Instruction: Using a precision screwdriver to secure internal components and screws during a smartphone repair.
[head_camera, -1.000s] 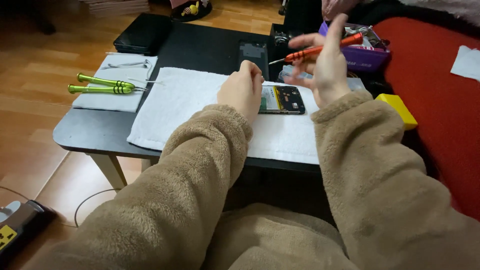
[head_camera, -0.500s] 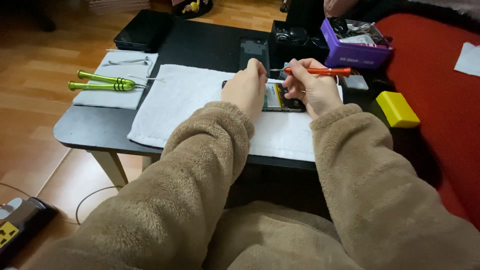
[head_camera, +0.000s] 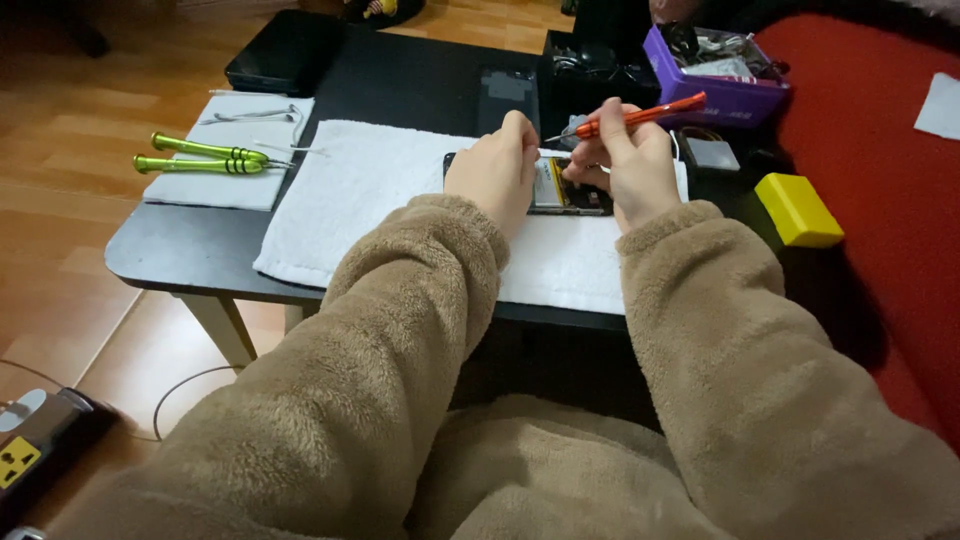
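Since a moment ago, the orange screwdriver (head_camera: 640, 116) has tilted up, clamped in the right hand (head_camera: 628, 172). Left hand (head_camera: 497, 172) presses fingers-together on the opened phone (head_camera: 565, 190), flat on a nubby white towel (head_camera: 360, 190). Fuzzy tan sleeves cover both arms. Matte black table (head_camera: 170, 255) stands on a wooden floor (head_camera: 60, 200); green screwdrivers (head_camera: 200, 158) lie well apart, to the left.

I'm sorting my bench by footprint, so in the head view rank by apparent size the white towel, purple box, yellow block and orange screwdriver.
1. white towel
2. purple box
3. yellow block and orange screwdriver held in the right hand: too alike to rank, since the block is bulkier and the screwdriver longer.
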